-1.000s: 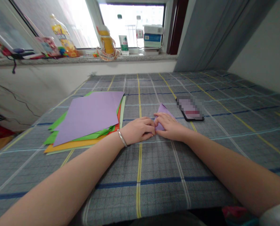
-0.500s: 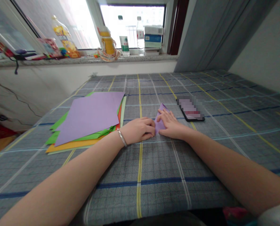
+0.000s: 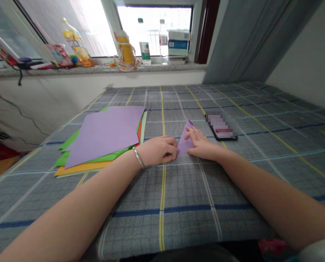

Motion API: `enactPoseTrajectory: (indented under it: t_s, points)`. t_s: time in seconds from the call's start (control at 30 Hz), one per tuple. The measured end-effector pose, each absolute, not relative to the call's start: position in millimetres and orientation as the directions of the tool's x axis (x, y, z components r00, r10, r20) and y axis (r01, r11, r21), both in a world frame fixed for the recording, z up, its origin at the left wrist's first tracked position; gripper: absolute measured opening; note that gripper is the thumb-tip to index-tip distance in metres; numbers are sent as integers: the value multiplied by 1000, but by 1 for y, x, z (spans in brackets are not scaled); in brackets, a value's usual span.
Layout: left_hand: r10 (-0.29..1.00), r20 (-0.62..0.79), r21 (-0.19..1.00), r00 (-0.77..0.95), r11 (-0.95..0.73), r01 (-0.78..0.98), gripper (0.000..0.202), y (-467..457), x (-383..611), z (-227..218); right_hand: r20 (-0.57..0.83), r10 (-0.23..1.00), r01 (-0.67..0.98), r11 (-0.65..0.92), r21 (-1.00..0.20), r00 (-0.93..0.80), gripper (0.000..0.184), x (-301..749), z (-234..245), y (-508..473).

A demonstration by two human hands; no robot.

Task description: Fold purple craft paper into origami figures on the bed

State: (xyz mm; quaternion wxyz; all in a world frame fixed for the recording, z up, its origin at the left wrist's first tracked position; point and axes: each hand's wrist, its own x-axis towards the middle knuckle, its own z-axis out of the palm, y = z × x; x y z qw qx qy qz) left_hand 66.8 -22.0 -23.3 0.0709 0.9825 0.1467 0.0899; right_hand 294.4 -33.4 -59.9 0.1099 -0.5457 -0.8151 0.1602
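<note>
Since the earlier frame, the L hand is sitting a bit further left and the R hand a bit further right, so more of the folded purple paper is showing btw. them. This paper is lying on the checked cloth, partly under the R hand. The R hand is resting on it w/ fingers spread, not closing on anything. The L hand is curling its fingers at the paper's near left corner; if they are pinching it, I cannot tell. Prob. the step in hand is flattening a fold; the next move is calling for R steadying the paper while L is running along the crease, I think. Left of the L hand the paper stack is lying; beyond the R hand, the phone.
</note>
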Motion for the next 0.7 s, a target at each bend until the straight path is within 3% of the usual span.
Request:
enactPoseTrajectory:
  t_s: [0.27,0.43,0.57,0.7]
  points:
    - [309,197,257,930,-932,255,10,-21,65,-28,52,921,824,368,-431,-385,48,300,-64,-30]
    - [360,241,433,901,-871,232,11,-17,63,-32,51,933,811,336,-479,-356,48,304,-60,-30]
    - [517,227,546,825,-769,332,21,-13,65,-37,89,935,798,340,-498,-343,43,309,-57,-31]
    - [682,286,470,674,-712,521,26,-17,71,-44,164,958,842,286,-456,-237,40,312,-52,-33]
